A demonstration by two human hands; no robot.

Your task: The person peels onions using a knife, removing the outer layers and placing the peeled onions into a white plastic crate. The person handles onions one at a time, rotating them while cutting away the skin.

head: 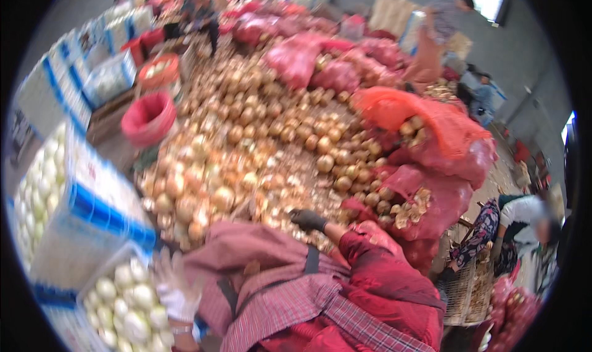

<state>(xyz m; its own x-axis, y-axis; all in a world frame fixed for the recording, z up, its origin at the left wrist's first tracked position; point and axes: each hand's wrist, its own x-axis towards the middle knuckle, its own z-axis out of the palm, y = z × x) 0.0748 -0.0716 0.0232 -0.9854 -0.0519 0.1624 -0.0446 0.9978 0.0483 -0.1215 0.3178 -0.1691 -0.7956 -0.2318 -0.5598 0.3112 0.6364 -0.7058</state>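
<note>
My left hand (177, 287), in a white glove, is at the lower left with its fingers apart and nothing visible in it. Beside it stands a clear bag of peeled white onions (132, 305). In a dark glove, my right hand (309, 219) reaches over loose onion skins (277, 208) in front of my lap. Its fingers look curled, but blur hides whether they hold anything. Unpeeled brown onions (224, 198) lie among the skins ahead of my left side. A mauve apron (259, 250) covers my lap.
Red mesh sacks of onions (439, 194) rise on my right. A pink-lined bucket (149, 118) and blue-and-white bags (104, 190) line the left. More brown onions (259, 102) spread ahead. A co-worker (518, 227) sits at the right near a white plastic basket (469, 287).
</note>
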